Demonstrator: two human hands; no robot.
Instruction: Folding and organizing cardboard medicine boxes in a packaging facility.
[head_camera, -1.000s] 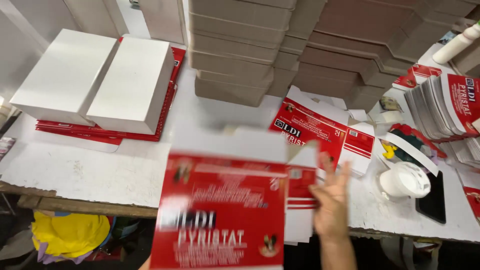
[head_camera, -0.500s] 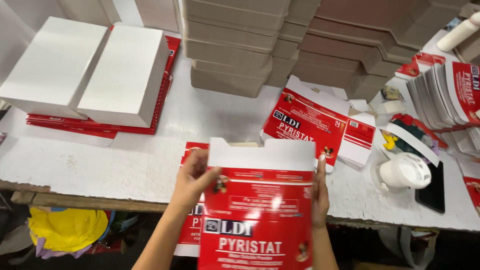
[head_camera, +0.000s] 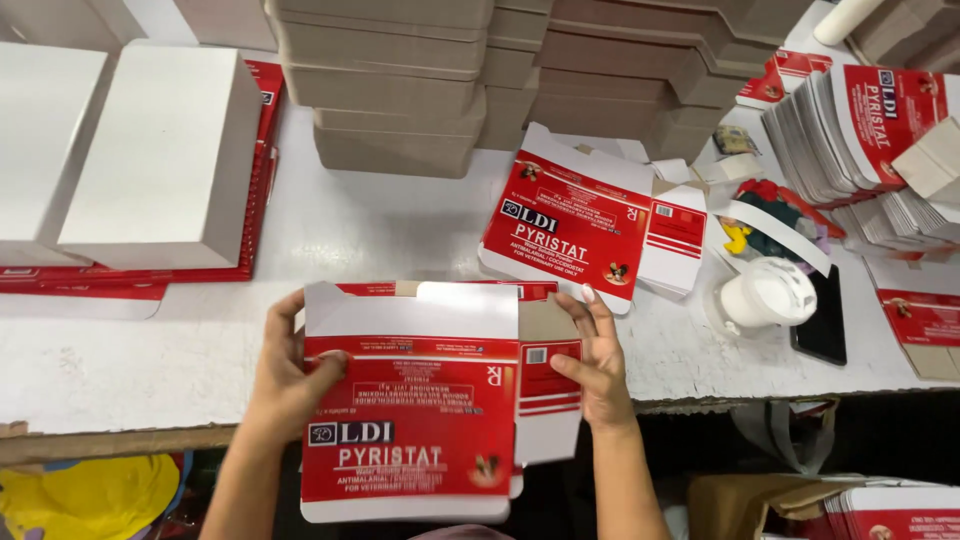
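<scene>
Fingers (head_camera: 300, 375) of left hand (head_camera: 285, 385) clamp carton (head_camera: 410, 420) left edge; right hand (head_camera: 598, 365) grips side flap; carton between hands, long axis toward person, over bench (head_camera: 380, 240) edge.

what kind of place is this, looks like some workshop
Probably a packaging or carton-folding workbench. Both hands, left hand and right hand, hold a flat red-and-white carton blank; stacks of the same blanks and piled brown cardboard trays crowd the white table.

White surface (head_camera: 400, 230) carrying stacked brown trays (head_camera: 400, 90) at rear, two white boxes (head_camera: 150, 160) at left, a flat red carton (head_camera: 580, 225) at centre, fanned red cartons (head_camera: 850, 130) at right, a white tape roll (head_camera: 765, 295) beside a black phone (head_camera: 822, 325).
</scene>
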